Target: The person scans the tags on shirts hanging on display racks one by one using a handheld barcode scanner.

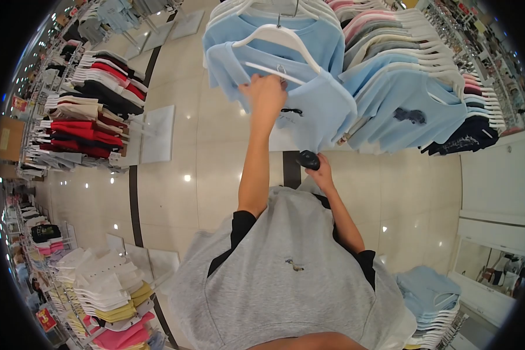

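A light-blue T-shirt (318, 108) with a small dark print hangs in front of me on a white hanger (280, 36). My left hand (265, 93) is at its neckline, below the hanger's lower bar, with curled fingers closed on the fabric; the fingertips are partly hidden. Lower and to the right, my right hand (321, 173) is wrapped round a black handheld device (308, 159), whose exact kind I cannot make out. The device is held just below the shirt's hem, apart from the fabric.
More blue shirts (408, 108) hang close on the right, beside pink and grey ones. Red and black clothes (87, 134) fill a rack at the left. White and yellow garments (102, 280) hang lower left, blue ones (429, 291) lower right. White cabinets (496, 192) stand at right.
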`<state>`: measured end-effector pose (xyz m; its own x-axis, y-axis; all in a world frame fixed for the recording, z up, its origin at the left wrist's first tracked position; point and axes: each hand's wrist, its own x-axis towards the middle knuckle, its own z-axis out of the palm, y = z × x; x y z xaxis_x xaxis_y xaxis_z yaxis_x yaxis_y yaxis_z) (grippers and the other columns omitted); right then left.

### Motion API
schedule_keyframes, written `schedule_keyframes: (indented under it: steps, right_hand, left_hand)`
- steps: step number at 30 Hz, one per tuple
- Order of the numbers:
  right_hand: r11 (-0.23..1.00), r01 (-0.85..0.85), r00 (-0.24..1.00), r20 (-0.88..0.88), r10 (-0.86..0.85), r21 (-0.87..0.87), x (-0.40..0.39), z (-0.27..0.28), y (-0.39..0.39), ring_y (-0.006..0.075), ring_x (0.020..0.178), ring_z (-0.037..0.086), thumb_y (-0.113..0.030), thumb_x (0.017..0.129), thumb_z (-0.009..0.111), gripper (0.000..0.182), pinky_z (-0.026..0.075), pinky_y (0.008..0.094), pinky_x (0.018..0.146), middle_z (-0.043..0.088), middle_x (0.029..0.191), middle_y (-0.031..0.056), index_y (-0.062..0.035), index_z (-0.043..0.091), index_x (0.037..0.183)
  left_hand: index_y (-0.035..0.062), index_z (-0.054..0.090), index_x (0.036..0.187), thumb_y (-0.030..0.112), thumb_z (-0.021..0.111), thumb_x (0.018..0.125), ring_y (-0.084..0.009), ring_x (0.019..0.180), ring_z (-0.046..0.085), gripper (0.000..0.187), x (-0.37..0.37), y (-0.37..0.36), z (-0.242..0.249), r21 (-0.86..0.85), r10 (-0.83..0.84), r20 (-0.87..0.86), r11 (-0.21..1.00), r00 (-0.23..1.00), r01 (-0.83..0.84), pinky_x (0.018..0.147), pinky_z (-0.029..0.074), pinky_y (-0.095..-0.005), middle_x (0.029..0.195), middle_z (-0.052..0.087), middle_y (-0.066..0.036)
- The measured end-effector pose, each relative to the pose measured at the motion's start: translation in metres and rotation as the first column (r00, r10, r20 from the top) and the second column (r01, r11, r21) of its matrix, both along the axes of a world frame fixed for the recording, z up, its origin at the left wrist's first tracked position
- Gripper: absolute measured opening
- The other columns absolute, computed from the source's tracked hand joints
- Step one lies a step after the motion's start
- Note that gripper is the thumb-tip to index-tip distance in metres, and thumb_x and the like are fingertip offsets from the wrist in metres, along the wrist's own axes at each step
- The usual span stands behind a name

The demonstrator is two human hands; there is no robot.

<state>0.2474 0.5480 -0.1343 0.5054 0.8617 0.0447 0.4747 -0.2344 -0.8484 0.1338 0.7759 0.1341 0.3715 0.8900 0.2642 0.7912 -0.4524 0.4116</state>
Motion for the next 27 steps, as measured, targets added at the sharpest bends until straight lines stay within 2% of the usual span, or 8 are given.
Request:
schedule_keyframes:
  steps: [6,7,8,12,14,16,17,27]
  right_hand:
    - [0.997,-0.077,0.996,-0.051,0.077,0.019,-0.014,0.027,0.003,0.0363,0.117,0.052,-0.016,0.062,0.078,0.066,0.041,0.0394,0.102,0.055,0.124,0.0214,0.0036,0.055,0.121]
    - [0.993,-0.122,0.989,-0.078,0.122,0.003,-0.017,0.036,0.004,0.0360,0.117,0.052,-0.015,0.063,0.078,0.065,0.041,0.0391,0.101,0.055,0.123,0.0209,0.0026,0.055,0.121]
    - [0.992,-0.130,0.988,-0.080,0.129,-0.001,-0.022,0.043,0.003,0.0360,0.117,0.052,-0.015,0.063,0.078,0.065,0.041,0.0391,0.101,0.055,0.123,0.0209,0.0026,0.055,0.121]
    - [0.978,-0.201,0.971,-0.119,0.207,0.062,-0.037,0.070,0.009,0.0345,0.112,0.057,-0.009,0.065,0.077,0.062,0.044,0.0377,0.096,0.058,0.120,0.0193,-0.0006,0.055,0.122]
    - [0.973,-0.215,0.967,-0.122,0.224,0.081,-0.045,0.095,0.012,0.0340,0.109,0.060,-0.008,0.066,0.076,0.061,0.047,0.0367,0.094,0.060,0.118,0.0187,-0.0015,0.055,0.123]
    - [0.975,-0.209,0.914,-0.338,0.223,0.077,-0.052,0.135,0.013,0.0243,0.108,0.062,-0.003,0.068,0.077,0.064,0.047,0.0315,0.094,0.063,0.119,0.0160,0.0013,0.053,0.128]
    - [0.961,-0.207,0.931,-0.266,0.250,0.181,-0.055,0.157,0.014,0.0226,0.108,0.063,-0.003,0.071,0.076,0.066,0.047,0.0308,0.093,0.065,0.117,0.0162,0.0007,0.050,0.132]
    - [0.876,-0.180,0.937,0.348,0.014,0.448,-0.042,0.262,0.054,0.0370,0.089,0.067,-0.007,0.068,0.074,0.076,0.054,0.0395,0.073,0.064,0.111,0.0218,-0.0018,0.044,0.137]
  left_hand:
    - [0.0063,0.071,0.081,0.034,0.065,0.088,-0.0233,0.092,0.061,0.029,-0.041,-0.029,0.071,0.363,0.071,0.195,0.921,0.978,-0.140,0.090,0.037,-0.0487,0.082,0.070,-0.003]
    - [0.0049,0.070,0.081,0.036,0.063,0.090,-0.0202,0.090,0.061,0.033,-0.046,-0.020,0.081,-0.049,0.019,0.348,0.999,0.937,-0.002,0.087,0.040,-0.0431,0.084,0.070,-0.004]
    - [0.0035,0.070,0.081,0.038,0.062,0.092,-0.0171,0.088,0.062,0.037,-0.050,-0.011,0.085,-0.420,0.041,0.502,0.885,0.864,0.201,0.084,0.043,-0.0374,0.086,0.070,-0.005]
    - [0.0040,0.069,0.091,0.040,0.059,0.094,-0.0143,0.085,0.063,0.038,-0.066,0.009,0.039,-0.403,-0.047,0.715,0.788,0.698,0.466,0.076,0.047,-0.0300,0.092,0.069,-0.006]
    - [0.0048,0.066,0.102,0.039,0.058,0.095,-0.0160,0.087,0.064,0.035,-0.070,0.005,0.016,-0.450,0.326,0.892,0.598,0.312,0.663,0.074,0.051,-0.0332,0.097,0.069,-0.006]
    - [0.0039,0.065,0.104,0.038,0.057,0.096,-0.0166,0.088,0.064,0.036,-0.063,-0.004,0.002,-0.453,0.460,0.863,0.524,0.208,0.721,0.076,0.052,-0.0343,0.098,0.069,-0.008]
    - [0.0029,0.064,0.106,0.038,0.056,0.097,-0.0172,0.088,0.065,0.037,-0.058,-0.008,-0.002,-0.426,0.583,0.807,0.455,0.100,0.782,0.078,0.053,-0.0355,0.100,0.068,-0.009]
    - [-0.0032,0.063,0.103,0.035,0.066,0.092,-0.0089,0.073,0.057,0.040,-0.032,-0.035,-0.007,-0.348,0.293,0.937,0.783,0.187,0.516,0.067,0.045,-0.0244,0.088,0.065,-0.004]
